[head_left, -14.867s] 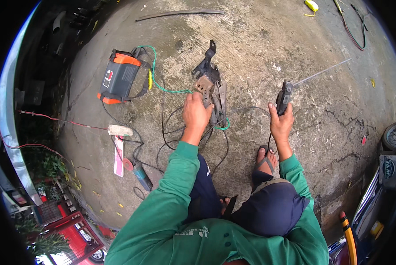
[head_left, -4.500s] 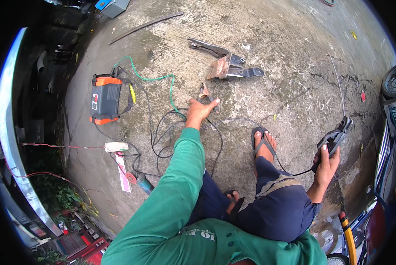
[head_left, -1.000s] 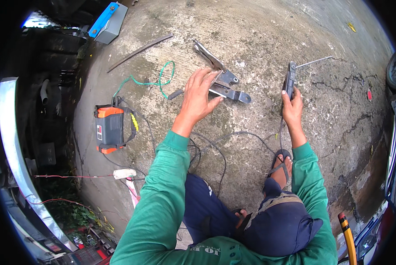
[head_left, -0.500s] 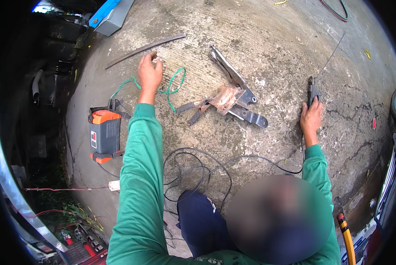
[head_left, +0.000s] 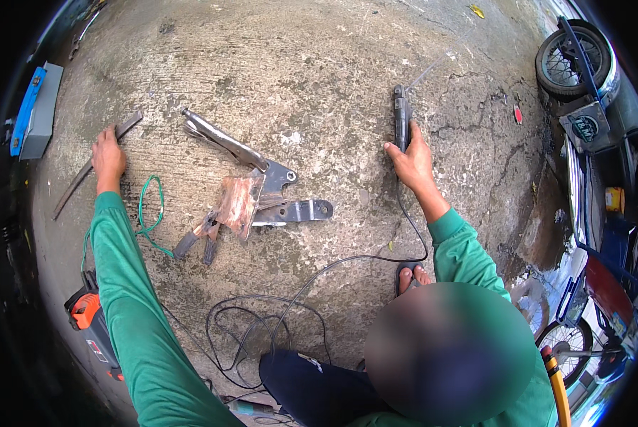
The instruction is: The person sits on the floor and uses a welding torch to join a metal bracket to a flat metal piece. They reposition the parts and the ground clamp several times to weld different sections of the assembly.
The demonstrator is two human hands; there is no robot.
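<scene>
My left hand [head_left: 108, 158] has its fingers curled over a curved flat metal bar [head_left: 77, 181] lying at the left. My right hand [head_left: 415, 164] holds a black welding electrode holder [head_left: 402, 107] with a thin rod [head_left: 429, 67] angled up to the right. Between my hands lie long locking pliers [head_left: 223, 139] at a dark metal bracket [head_left: 304, 210] with holes and a rusty plate [head_left: 237, 203]. A clamp [head_left: 189, 242] with a green cable [head_left: 148, 231] sits at the plate's lower left.
An orange and grey welding machine [head_left: 91, 320] lies at lower left, under my sleeve's edge. A blue and grey box [head_left: 41, 114] is at far left. Looped black cables [head_left: 297, 302] lie before my knee. Wheeled vehicle parts [head_left: 586, 135] and a yellow pole [head_left: 557, 384] line the right.
My left hand has moved from the bracket leftward onto the metal bar. My right hand still holds the electrode holder. The view has shifted, so the bracket appears farther left.
</scene>
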